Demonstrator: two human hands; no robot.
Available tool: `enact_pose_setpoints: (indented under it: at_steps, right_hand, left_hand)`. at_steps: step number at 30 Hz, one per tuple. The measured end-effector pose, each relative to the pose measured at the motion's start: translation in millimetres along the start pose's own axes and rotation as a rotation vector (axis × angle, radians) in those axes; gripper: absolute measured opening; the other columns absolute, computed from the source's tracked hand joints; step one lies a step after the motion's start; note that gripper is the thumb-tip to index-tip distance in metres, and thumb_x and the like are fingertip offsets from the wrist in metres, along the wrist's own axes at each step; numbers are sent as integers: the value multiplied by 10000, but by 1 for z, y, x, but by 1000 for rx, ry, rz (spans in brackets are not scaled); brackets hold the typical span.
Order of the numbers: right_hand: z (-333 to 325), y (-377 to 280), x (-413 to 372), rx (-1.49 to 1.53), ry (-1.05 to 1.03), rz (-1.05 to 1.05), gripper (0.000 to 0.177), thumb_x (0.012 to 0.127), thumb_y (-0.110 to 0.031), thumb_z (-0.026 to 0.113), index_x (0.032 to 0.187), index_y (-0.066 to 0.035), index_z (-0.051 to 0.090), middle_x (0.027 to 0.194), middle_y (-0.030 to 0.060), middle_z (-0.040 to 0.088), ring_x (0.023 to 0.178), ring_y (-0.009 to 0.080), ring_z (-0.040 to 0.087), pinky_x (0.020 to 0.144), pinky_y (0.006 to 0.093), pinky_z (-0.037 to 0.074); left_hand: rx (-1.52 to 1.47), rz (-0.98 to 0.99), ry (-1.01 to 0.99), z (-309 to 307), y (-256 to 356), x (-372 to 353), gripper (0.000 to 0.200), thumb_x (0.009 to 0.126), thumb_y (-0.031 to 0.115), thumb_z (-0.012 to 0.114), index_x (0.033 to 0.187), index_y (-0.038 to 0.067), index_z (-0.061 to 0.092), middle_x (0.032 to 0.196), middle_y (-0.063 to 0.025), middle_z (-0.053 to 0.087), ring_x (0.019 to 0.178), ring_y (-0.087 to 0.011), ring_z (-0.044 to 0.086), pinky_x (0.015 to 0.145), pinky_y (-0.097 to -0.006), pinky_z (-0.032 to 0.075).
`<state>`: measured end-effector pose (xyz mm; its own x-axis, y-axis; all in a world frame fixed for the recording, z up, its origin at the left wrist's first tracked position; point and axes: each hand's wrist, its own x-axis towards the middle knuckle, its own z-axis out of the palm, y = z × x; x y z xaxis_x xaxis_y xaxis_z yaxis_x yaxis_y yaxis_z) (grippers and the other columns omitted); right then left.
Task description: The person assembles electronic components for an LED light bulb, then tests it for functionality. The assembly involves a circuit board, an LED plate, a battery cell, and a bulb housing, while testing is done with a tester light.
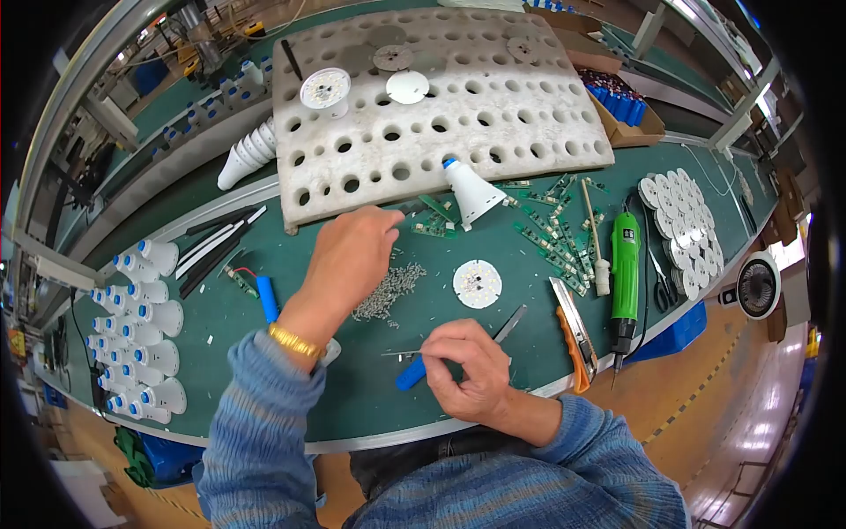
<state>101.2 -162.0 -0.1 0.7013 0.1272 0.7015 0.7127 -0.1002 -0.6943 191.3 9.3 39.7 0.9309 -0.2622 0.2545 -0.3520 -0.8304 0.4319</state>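
My left hand (352, 251) is over the bench beyond the grey screw pile (392, 289), its fingers pressed together near the circuit boards (436, 227); whatever is between the fingertips is too small to name. Closer to the front edge, my right hand (467, 366) pinches a thin circuit board (402, 353), seen edge-on. A blue cylinder (411, 374) shows just below that board, partly behind the fingers. Beyond my right hand lies a round white LED board (478, 284). A white cone housing with a blue tip (474, 194) rests beside the foam block's near edge.
A foam block (414, 150) with holes spans the back. White housings (145, 331) stand left. On the right are more circuit boards (560, 238), an orange cutter (575, 335), a green electric screwdriver (625, 273), scissors (663, 286) and stacked white discs (683, 225).
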Motion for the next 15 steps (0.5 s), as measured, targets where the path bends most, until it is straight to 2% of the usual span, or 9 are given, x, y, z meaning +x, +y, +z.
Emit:
enact_pose_setpoints:
  at_steps: [5, 11, 12, 15]
  right_hand:
    - [-4, 3, -2, 61, -49, 5, 227, 673, 91, 643, 877, 9, 587, 818, 124, 583, 667, 244, 590, 558, 318, 482]
    - [-6, 0, -3, 132, -73, 40, 242, 668, 86, 642, 890, 15, 575, 844, 122, 562, 713, 268, 591, 609, 341, 490]
    - [-4, 3, -3, 133, -41, 4, 223, 674, 96, 643, 878, 16, 597, 824, 127, 587, 664, 242, 590, 550, 310, 480]
    - [-5, 2, -3, 132, -33, 19, 212, 695, 83, 633, 890, 13, 593, 838, 128, 581, 669, 246, 585, 562, 317, 476]
  left_hand:
    - [227, 84, -74, 34, -23, 33, 148, 798, 88, 601, 931, 45, 649, 868, -138, 636, 801, -344, 606, 705, -435, 472]
    - [286, 46, -45, 39, -14, 43, 126, 781, 96, 622, 894, 48, 649, 785, -132, 602, 762, -336, 598, 680, -430, 469]
    - [261, 87, 5, 39, -13, 43, 90, 768, 90, 620, 837, 34, 635, 775, -145, 609, 734, -343, 607, 658, -431, 477]
    - [322, 91, -42, 41, -14, 46, 102, 773, 101, 626, 852, 37, 638, 772, -145, 609, 730, -339, 607, 666, -435, 478]
